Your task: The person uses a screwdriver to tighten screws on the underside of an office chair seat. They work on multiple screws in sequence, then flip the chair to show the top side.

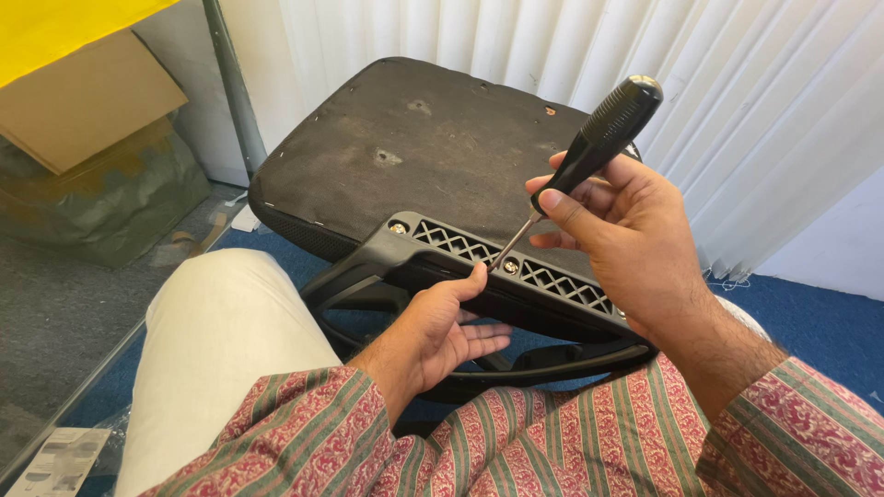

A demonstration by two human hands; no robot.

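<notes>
Black, fabric-backed upturned chair seat (414, 147) is propped across the lap, its black plastic armrest bracket (497, 267) steadied by the loosely open left hand (442, 331). Black-handled screwdriver (589, 147) is clamped in the right hand (617, 230), tip at a silver screw (509, 266); being slanted, it could slip out and jab the thumb beside it.

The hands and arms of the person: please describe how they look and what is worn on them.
Both hands are bare, without gloves, rings or a watch in view. The left hand and the right hand come out of long loose sleeves that end at the forearms. The cloth has lengthwise stripes in red, green and cream, and the red bands carry a small ornamental pattern.
</notes>
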